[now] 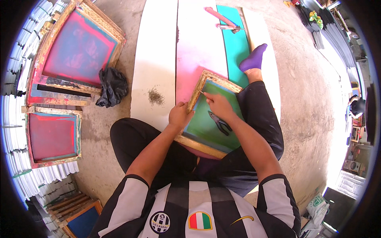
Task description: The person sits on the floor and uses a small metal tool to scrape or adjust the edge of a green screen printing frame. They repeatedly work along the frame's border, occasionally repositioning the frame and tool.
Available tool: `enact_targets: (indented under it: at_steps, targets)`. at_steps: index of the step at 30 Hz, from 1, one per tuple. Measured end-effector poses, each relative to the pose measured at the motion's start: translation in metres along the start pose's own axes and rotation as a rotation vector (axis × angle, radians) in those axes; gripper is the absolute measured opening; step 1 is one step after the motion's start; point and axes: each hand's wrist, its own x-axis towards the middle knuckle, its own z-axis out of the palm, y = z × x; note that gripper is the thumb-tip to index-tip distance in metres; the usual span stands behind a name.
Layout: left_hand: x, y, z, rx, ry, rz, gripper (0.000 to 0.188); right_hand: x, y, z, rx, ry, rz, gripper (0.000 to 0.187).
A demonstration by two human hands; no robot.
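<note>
A wooden screen frame (190, 139) with green mesh (204, 119) lies tilted across my lap and the boards. Its left bar is gripped by my left hand (181, 116), the fingers closed around the edge. Above the mesh, my right hand (218, 104) is closed in a pinch beside the inner side of that bar. A small pale tip shows at its fingertips, too small to name. Pliers with dark handles (220, 123) rest on the mesh just below the right hand. To the left, a small heap of thin metal bits (156, 96), perhaps staples, sits on the white board.
White, pink and teal boards (154, 47) lie under my legs. On the teal one are a hammer (222, 18) and a cutter (227, 27). More screen frames (53, 137) stand at left, near a black plastic bag (112, 87). My purple-socked foot (254, 58) is right of the frame.
</note>
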Motion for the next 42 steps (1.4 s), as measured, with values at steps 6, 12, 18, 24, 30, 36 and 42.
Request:
enact_targets:
  at_steps: [6, 12, 18, 24, 30, 36, 42]
  targets:
    - [0.000, 0.002, -0.003, 0.013, -0.015, 0.014, 0.039, -0.002, 0.014, 0.020, 0.180, 0.064, 0.053, 0.040]
    - [0.000, -0.001, 0.003, 0.048, -0.036, -0.011, 0.040, 0.014, 0.045, 0.041, 0.631, -0.030, 0.117, 0.040]
    - [-0.002, 0.000, -0.001, 0.027, -0.025, -0.026, 0.042, -0.002, 0.015, 0.014, -0.269, 0.123, -0.083, 0.042]
    - [0.002, 0.005, 0.001, 0.022, -0.044, -0.001, 0.043, 0.024, 0.070, 0.051, 0.256, 0.247, -0.286, 0.046]
    - [-0.003, -0.005, 0.000, 0.021, -0.021, -0.022, 0.044, 0.018, 0.033, 0.003, 0.958, -0.327, 0.371, 0.041]
    - [0.003, 0.004, 0.001, 0.030, -0.065, -0.018, 0.045, 0.020, 0.067, 0.042, 0.449, 0.138, -0.097, 0.040]
    - [-0.001, -0.005, -0.004, 0.043, -0.066, -0.023, 0.049, 0.021, 0.034, 0.019, 0.551, -0.067, 0.235, 0.040]
